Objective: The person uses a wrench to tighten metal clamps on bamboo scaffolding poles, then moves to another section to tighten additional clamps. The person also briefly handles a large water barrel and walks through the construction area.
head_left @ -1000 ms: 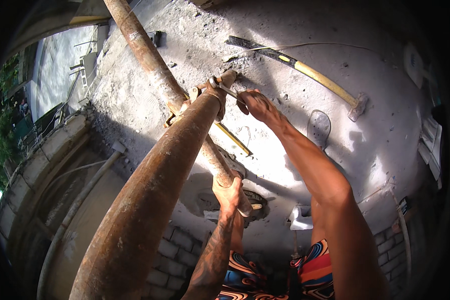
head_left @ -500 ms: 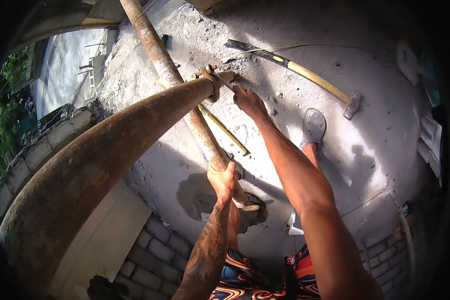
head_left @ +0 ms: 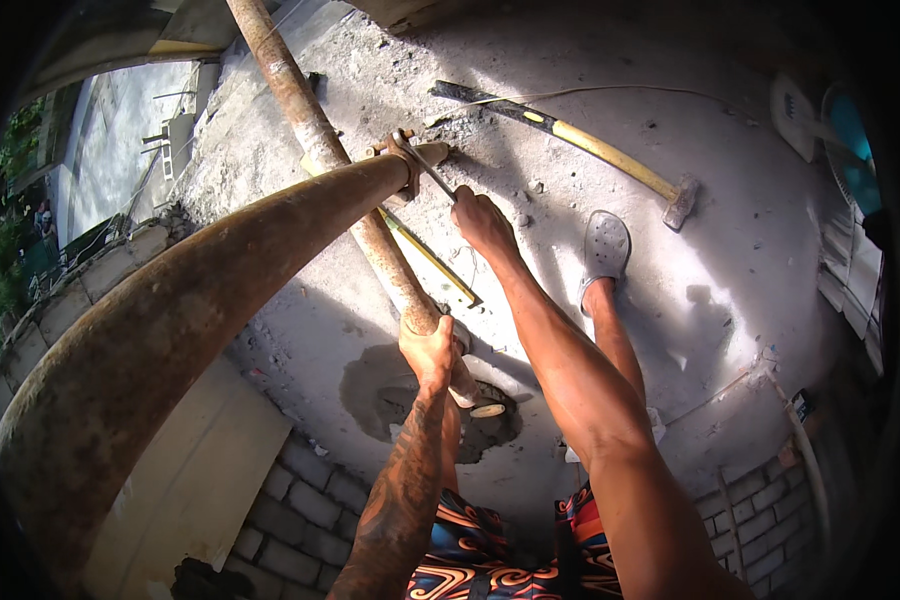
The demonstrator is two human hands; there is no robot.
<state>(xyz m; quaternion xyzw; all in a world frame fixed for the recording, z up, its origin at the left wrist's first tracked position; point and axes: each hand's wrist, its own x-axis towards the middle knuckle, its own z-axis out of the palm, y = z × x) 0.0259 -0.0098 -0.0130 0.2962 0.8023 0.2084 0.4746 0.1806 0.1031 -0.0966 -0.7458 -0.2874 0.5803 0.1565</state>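
Observation:
My left hand is wrapped round the lower part of a rusty scaffold pipe that slants from the far left toward my feet. A second rusty pipe crosses over it, coming from the near left. Close to this pipe's far end sits a rusty scaffold clamp with bolts. My right hand is closed on the handle of a metal wrench, whose other end meets the clamp. That end is too small to make out clearly.
A sledgehammer with a yellow and black handle lies on the dusty concrete floor at the far right. A thin yellow bar lies beside the slanting pipe. A dark wet patch surrounds the pipe's foot. Grey blocks line the near left.
My right hand has come slightly nearer to me relative to the clamp, and more of the wrench handle shows. The left hand keeps its hold. The whole view has shifted slightly.

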